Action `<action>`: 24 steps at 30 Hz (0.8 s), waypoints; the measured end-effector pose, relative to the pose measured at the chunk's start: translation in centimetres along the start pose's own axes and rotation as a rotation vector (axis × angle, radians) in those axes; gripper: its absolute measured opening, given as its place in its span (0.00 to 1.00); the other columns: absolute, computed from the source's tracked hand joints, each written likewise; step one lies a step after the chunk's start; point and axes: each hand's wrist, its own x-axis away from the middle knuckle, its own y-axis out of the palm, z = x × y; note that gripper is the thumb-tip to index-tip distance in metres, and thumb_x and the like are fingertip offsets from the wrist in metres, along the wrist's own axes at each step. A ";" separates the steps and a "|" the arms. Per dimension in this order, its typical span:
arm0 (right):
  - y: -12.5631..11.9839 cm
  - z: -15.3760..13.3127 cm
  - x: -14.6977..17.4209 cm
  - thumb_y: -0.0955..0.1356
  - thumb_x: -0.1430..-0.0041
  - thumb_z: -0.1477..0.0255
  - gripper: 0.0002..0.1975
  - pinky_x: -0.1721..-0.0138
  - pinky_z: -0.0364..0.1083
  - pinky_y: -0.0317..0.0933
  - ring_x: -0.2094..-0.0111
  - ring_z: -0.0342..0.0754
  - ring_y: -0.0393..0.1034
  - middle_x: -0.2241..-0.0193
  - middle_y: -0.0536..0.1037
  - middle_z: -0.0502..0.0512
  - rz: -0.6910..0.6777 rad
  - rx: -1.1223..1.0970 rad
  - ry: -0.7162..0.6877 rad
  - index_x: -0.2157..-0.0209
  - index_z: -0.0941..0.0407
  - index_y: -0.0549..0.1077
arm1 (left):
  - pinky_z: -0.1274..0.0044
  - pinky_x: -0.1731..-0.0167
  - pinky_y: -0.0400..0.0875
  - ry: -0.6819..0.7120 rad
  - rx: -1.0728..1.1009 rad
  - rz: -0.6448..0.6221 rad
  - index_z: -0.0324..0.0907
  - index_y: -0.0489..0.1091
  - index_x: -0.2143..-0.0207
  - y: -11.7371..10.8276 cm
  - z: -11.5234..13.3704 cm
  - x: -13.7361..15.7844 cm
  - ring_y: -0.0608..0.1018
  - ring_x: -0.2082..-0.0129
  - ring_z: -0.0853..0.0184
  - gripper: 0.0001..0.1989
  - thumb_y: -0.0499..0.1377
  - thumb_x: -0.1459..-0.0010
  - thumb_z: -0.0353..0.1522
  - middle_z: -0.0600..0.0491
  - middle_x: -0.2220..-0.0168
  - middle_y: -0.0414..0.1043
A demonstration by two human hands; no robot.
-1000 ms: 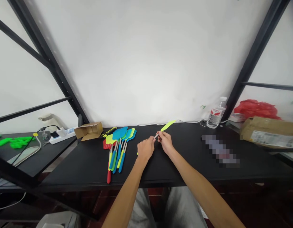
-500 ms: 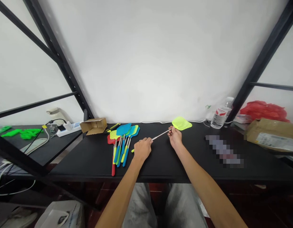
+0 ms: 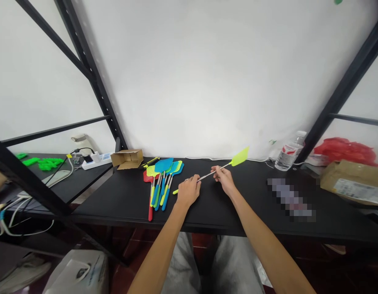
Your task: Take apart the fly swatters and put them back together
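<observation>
Here, both arms reach forward over the near edge of the desk, side by side, with the elbows low and the hands close together near the middle of the desk. The left hand is curled in a loose fist around the handle end of a yellow fly swatter; a bit of the yellow grip pokes out to the left of the fist. The right hand pinches the thin silver rod of the same swatter with its fingertips, just beside the left hand. The rod slants up and away to the right, and the flat yellow head sits in the air above the back edge of the desk.

The desk is black. Left of the hands lies a pile of fly swatters in blue, yellow and red, with their handles pointing at the near edge. A small cardboard box sits at the back left corner. A water bottle stands near the back right. A white wall is behind the desk, with black metal frame bars on both sides.
</observation>
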 end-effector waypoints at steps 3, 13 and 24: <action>1.5 0.3 1.0 0.70 0.46 0.48 0.25 0.79 0.41 0.54 0.77 0.41 0.64 0.73 0.76 0.54 -0.222 0.203 -0.055 0.66 0.58 0.79 | 0.76 0.64 0.65 0.018 0.004 0.032 0.49 0.64 0.46 0.0 0.1 0.1 0.77 0.56 0.62 0.15 0.46 0.31 0.40 0.51 0.55 0.76; 1.7 0.7 1.2 0.72 0.49 0.48 0.24 0.81 0.42 0.53 0.78 0.42 0.64 0.74 0.76 0.55 -0.100 0.049 -0.014 0.70 0.57 0.79 | 0.77 0.67 0.63 -0.021 -0.043 0.014 0.53 0.68 0.48 0.4 0.3 -0.1 0.79 0.61 0.63 0.18 0.42 0.29 0.42 0.52 0.59 0.78; 1.6 0.8 0.8 0.75 0.55 0.49 0.24 0.81 0.41 0.53 0.80 0.40 0.61 0.81 0.70 0.50 0.134 -0.159 -0.025 0.74 0.57 0.75 | 0.76 0.67 0.61 -0.018 -0.067 0.001 0.53 0.70 0.51 0.7 0.9 -0.5 0.79 0.64 0.62 0.17 0.44 0.30 0.40 0.51 0.62 0.79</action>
